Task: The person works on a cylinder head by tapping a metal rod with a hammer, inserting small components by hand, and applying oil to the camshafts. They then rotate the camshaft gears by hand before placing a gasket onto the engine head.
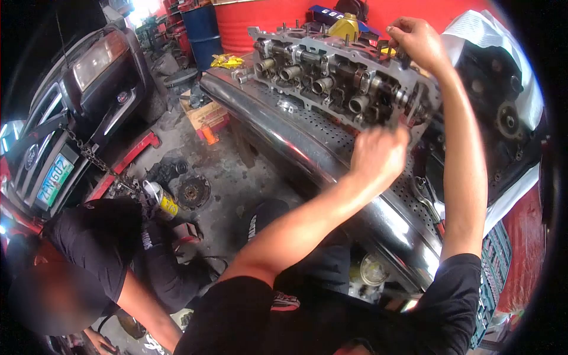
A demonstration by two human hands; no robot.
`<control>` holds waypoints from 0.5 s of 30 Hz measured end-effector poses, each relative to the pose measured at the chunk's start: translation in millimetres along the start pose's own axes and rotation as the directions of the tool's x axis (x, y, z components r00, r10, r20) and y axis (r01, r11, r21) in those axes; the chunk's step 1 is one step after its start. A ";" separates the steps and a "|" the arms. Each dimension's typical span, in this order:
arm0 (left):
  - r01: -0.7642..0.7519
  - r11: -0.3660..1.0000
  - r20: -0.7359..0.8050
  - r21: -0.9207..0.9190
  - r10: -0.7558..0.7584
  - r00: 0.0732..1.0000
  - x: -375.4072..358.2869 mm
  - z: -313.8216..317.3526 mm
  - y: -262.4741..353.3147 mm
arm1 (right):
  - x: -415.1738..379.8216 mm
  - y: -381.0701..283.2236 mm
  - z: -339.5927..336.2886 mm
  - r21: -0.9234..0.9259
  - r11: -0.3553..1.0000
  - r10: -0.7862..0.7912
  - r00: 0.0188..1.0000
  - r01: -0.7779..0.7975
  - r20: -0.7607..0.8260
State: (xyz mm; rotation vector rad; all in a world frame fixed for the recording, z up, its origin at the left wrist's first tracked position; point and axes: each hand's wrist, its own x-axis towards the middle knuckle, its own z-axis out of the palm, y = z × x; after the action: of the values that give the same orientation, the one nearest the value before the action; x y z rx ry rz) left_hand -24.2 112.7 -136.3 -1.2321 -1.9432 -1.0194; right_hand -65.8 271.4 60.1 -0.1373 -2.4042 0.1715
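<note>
A metal cylinder head [340,74] with round ports and upright studs lies on a perforated metal bench top [296,109]. My left hand [381,152] is closed in a fist at its near right end, slightly blurred; whatever it grips is hidden. Above the far right end, my right hand [417,44] is raised with fingers curled and thumb drawn in close. I cannot make out anything between those fingers. A ratchet-like tool [426,198] rests on the bench to the right of my left hand.
A dark engine part [503,121] on white sheeting stands right, above a teal socket case [492,272]. A yellow bottle [345,28] is behind the head. Shiny rounded metal [319,157] edges the bench. Lower left, a person [89,254] crouches near a vehicle [77,89].
</note>
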 end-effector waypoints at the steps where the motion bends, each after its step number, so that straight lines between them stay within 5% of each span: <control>1: 0.047 0.999 0.220 -0.019 -0.042 0.975 -15.5 9.8 -8.2 | -0.3 -1.7 -1.1 -0.012 1.000 0.014 1.000 -0.014 -0.011; 4: 0.156 0.981 0.078 -0.112 -0.148 0.986 5.6 -23.9 5.3 | 1.4 -6.0 -2.5 -0.017 0.999 0.044 0.999 -0.044 0.002; 7: 0.037 0.998 -0.190 -0.044 -0.044 0.981 51.8 -40.1 18.7 | 1.7 -2.9 -1.5 0.006 0.999 0.048 0.998 -0.048 0.033; 10: 0.019 0.995 -0.144 0.097 -0.004 0.990 66.8 -24.0 15.6 | 0.7 -4.5 -3.2 -0.014 1.000 0.027 0.999 -0.027 0.029; 13: -0.011 1.000 -0.222 -0.011 0.008 0.975 35.9 -9.5 9.8 | 4.9 8.8 0.1 -0.027 0.999 0.045 0.998 -0.044 0.037; 14: 0.007 1.000 -0.185 -0.026 -0.012 0.983 12.9 -2.9 7.0 | 7.9 12.8 0.5 -0.026 0.998 0.051 0.998 -0.050 0.042; 15: 0.056 0.997 0.044 -0.053 -0.054 0.998 -9.3 16.8 -4.6 | 8.1 10.7 -1.9 -0.025 0.998 0.053 0.998 -0.053 0.026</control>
State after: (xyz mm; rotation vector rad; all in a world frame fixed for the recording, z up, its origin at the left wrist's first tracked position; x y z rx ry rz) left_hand -26.5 121.7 -153.8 -1.2457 -2.0042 -1.0884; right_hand -69.9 283.4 65.1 -0.2112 -2.4309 0.1695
